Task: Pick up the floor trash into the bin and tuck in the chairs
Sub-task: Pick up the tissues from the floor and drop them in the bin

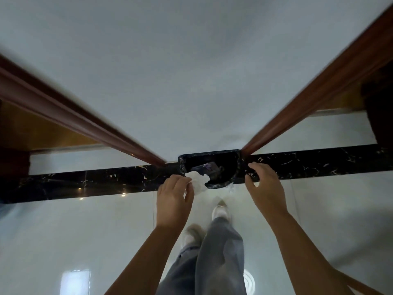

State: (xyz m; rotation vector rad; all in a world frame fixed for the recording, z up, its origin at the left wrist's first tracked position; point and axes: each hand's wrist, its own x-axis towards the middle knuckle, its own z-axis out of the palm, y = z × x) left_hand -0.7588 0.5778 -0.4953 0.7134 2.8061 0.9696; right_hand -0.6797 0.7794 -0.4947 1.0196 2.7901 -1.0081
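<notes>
A black bin (238, 167) lined with a dark bag stands against the wall, and some rubbish with a purple label lies inside it. My left hand (173, 199) pinches a crumpled white tissue (198, 180) at the bin's near left rim. My right hand (264, 184) hovers just right of the bin with fingers loosely curled and nothing in it. No chairs are in view.
A black marble skirting strip (85, 182) runs along the foot of the white wall. Brown wooden door frames (74, 118) rise on both sides of the bin. My legs and white shoes (221, 211) stand on the glossy pale floor.
</notes>
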